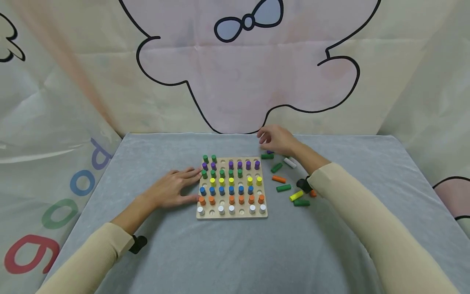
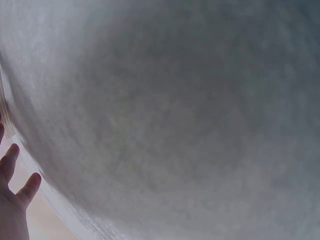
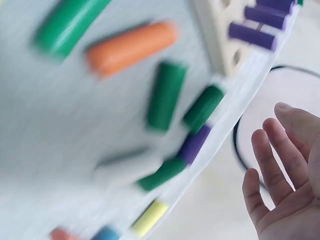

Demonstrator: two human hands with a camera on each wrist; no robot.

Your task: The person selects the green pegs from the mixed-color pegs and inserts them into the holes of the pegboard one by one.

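Pegboard (image 1: 232, 215) of pale wood sits mid-bench, its holes holding upright pegs in rows: green, purple, yellow, blue, orange and white, with several holes bare. The left hand (image 1: 172, 190) lies flat on the grey bench (image 1: 235, 253), fingers straight, fingertips touching the board's left edge; its grip holds nothing. The right hand (image 1: 276, 140) hovers past the board's far right corner, fingers loosely spread, grip wide and empty, just above a purple peg (image 3: 194, 144). Loose pegs (image 1: 283, 188) lie scattered right of the board.
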